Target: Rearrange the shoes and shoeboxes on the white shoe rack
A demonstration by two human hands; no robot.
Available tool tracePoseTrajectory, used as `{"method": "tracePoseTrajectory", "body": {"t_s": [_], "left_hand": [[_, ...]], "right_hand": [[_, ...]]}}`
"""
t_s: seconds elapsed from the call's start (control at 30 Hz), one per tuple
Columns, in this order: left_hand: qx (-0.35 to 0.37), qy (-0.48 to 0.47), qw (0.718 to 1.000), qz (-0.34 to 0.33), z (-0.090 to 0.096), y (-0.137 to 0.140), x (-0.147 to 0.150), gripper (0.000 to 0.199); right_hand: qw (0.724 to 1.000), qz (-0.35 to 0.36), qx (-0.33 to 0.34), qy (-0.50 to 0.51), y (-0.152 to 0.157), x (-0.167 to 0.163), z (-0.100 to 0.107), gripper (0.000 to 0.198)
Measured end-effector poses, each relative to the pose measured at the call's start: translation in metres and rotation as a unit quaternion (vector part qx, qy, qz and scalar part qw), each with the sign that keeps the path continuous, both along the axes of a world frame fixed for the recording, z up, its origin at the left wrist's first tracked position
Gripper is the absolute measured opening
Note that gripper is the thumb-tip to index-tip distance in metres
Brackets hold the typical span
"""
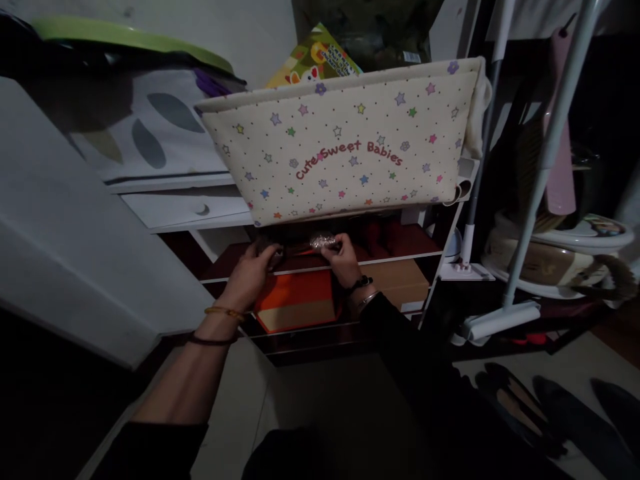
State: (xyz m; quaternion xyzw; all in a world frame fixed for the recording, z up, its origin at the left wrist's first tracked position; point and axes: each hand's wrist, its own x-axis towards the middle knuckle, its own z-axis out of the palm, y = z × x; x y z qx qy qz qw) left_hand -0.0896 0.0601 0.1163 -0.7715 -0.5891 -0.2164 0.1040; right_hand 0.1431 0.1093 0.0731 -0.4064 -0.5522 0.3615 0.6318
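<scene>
My right hand [343,261] reaches onto the upper shelf [410,241] of a rack, its fingers closed on a glittery silvery item [323,241]. To its left, my left hand [253,270] is closed around a dark item [277,252] with a small shiny part. Low light and the fingers hide most of both items, so their kind does not show. Something thin and brownish lies between the two hands. Directly below them, an orange box [295,297] sits on the lower shelf, beside a brown cardboard box [400,280].
A cream fabric basket [345,147] with printed stars overhangs the shelf. A white drawer [195,205] is at the left. Mop handles [550,133] and a pink-handled brush [560,160] stand at the right. Dark shoes [525,407] lie on the floor.
</scene>
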Motion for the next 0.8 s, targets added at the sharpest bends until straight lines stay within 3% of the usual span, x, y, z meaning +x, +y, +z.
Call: {"method": "tracePoseTrajectory", "body": {"t_s": [0.1,0.2,0.37,0.5,0.63,0.8], "left_hand": [[0.027,-0.06,0.998,-0.023,0.005,0.004,-0.015,0.056],[0.041,-0.129,0.99,-0.027,0.011,0.01,-0.026,0.06],[0.05,-0.272,0.959,-0.068,0.001,0.03,-0.024,0.069],[0.065,-0.339,0.934,-0.09,-0.013,0.043,-0.012,0.075],[0.073,-0.367,0.919,-0.122,-0.012,0.052,-0.003,0.075],[0.082,-0.345,0.924,-0.142,-0.013,0.064,0.008,0.078]], "right_hand": [[0.994,0.024,0.004,0.11,0.016,-0.007,0.004,0.028],[0.993,0.032,0.006,0.112,0.028,-0.008,0.008,0.028],[0.998,0.017,0.047,0.028,0.044,-0.006,0.01,0.033],[0.989,0.031,0.136,-0.052,0.047,-0.003,0.013,0.029],[0.973,0.031,0.187,-0.13,0.04,0.002,0.019,0.02],[0.966,0.072,0.193,-0.155,0.039,0.009,0.029,0.012]]}}
